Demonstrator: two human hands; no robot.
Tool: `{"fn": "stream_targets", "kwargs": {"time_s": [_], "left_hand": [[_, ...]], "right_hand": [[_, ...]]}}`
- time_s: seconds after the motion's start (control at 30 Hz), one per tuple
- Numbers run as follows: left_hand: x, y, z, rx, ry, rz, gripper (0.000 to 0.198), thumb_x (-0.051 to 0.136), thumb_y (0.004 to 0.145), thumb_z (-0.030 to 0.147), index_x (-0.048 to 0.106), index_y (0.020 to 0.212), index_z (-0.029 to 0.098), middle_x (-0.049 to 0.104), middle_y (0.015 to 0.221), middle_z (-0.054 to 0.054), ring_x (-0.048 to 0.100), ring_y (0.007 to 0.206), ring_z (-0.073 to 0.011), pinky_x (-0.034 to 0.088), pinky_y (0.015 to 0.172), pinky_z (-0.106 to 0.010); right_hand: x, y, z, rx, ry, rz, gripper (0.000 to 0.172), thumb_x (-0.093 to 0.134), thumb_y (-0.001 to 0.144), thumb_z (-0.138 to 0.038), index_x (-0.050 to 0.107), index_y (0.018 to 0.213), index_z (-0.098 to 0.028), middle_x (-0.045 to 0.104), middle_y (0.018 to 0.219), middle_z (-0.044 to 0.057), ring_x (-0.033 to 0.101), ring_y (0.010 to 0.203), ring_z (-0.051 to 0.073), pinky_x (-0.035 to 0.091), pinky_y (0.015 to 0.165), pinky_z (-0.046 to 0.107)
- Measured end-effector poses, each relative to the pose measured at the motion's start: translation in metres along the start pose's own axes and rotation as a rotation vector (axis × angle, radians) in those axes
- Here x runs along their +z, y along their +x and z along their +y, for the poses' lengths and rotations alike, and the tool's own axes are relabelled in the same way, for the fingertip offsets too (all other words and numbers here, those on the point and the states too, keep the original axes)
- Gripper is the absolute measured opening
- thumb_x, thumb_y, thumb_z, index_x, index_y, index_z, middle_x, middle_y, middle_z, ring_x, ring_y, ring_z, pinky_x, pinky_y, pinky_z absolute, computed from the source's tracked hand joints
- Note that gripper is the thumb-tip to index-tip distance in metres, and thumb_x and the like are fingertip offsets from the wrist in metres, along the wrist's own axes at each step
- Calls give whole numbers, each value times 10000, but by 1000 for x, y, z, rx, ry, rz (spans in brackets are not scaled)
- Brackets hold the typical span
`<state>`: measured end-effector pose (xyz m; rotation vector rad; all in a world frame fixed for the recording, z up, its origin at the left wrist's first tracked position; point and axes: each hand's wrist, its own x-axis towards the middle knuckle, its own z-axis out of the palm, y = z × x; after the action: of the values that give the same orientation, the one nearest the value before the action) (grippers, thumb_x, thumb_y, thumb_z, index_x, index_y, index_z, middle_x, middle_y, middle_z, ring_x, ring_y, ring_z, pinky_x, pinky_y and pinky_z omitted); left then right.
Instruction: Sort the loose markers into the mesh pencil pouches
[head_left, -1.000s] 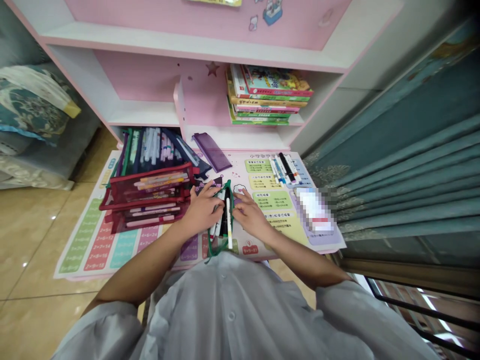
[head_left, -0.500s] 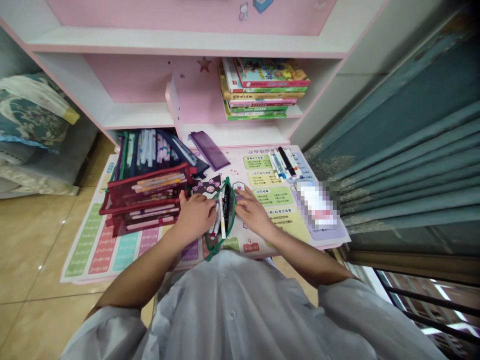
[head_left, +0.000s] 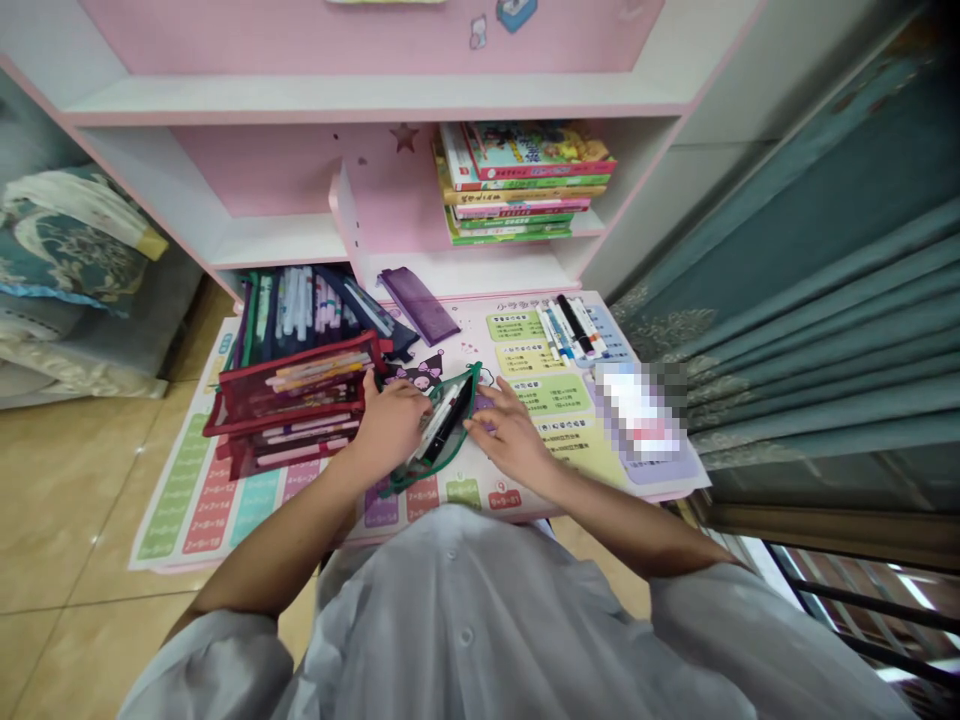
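The pouch (head_left: 453, 448) looks sheer mesh, the pens (head_left: 442, 424) smooth plastic.

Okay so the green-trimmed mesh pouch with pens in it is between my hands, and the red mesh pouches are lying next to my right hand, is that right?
Not quite: the red mesh pouches lie next to your left hand, not your right hand, as the head view shows. The green-trimmed mesh pouch with pens in it is indeed between your hands.

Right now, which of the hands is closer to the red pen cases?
Left. The left hand is close beside the red pen cases; the right hand is farther away, across the green-edged pouch.
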<state>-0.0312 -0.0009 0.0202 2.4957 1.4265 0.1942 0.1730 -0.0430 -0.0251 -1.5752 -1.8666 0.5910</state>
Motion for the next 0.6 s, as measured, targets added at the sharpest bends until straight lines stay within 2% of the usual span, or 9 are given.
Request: {"fn": "stream_targets", "kwargs": {"time_s": [0.07,0.13,0.2,0.27,0.37,0.5,0.6], "left_hand": [[-2,1,-1,16,2,16,335,491,710,10,719,776,247,758,927,-61,593,1107,-291,42,1127,-755],[-2,3,-2,23,-2,23,355,486,703,-2,721,759,259,759,918,-47,583,1118,-286,14,1139,-745],[-2,5,-2,35,1,25,374,478,691,-12,723,748,266,759,921,-37,579,1122,-283,-4,1139,-750],[-1,9,-3,45,14,30,390,472,672,-18,724,742,270,757,913,-31,582,1107,-278,-25,1142,-751],[-1,15,-5,62,39,31,398,464,657,-23,724,750,264,749,864,-27,592,1067,-268,-65,1154,-737],[-1,25,-5,78,54,29,379,462,674,-22,718,767,242,741,846,-38,588,1075,-273,-66,1153,-736],[-3,33,-1,60,33,9,353,477,688,-16,715,743,239,740,858,-48,580,1102,-290,-38,1149,-744]], "right_hand": [[-9,7,6,-27,-47,28,192,613,848,-351,675,723,-219,605,1366,128,371,1450,342,278,1189,614],[-19,18,15,-55,-68,81,97,617,817,-276,692,835,-216,581,1394,128,343,1464,350,289,1185,609],[-28,31,25,-73,-74,95,223,625,776,-207,692,989,-218,554,1428,123,305,1482,360,295,1182,614],[-33,42,35,-84,-74,47,308,650,769,-200,689,1073,-232,540,1448,108,270,1496,372,292,1179,633],[-37,51,45,-122,-67,-19,184,690,797,-236,735,974,-259,569,1428,72,257,1503,372,279,1179,655],[-38,48,49,-187,-19,25,15,745,798,-259,749,810,-250,618,1379,56,264,1507,348,303,1187,623],[-37,40,49,-172,13,73,62,762,796,-283,734,752,-250,642,1352,45,273,1507,328,325,1186,605]]}}
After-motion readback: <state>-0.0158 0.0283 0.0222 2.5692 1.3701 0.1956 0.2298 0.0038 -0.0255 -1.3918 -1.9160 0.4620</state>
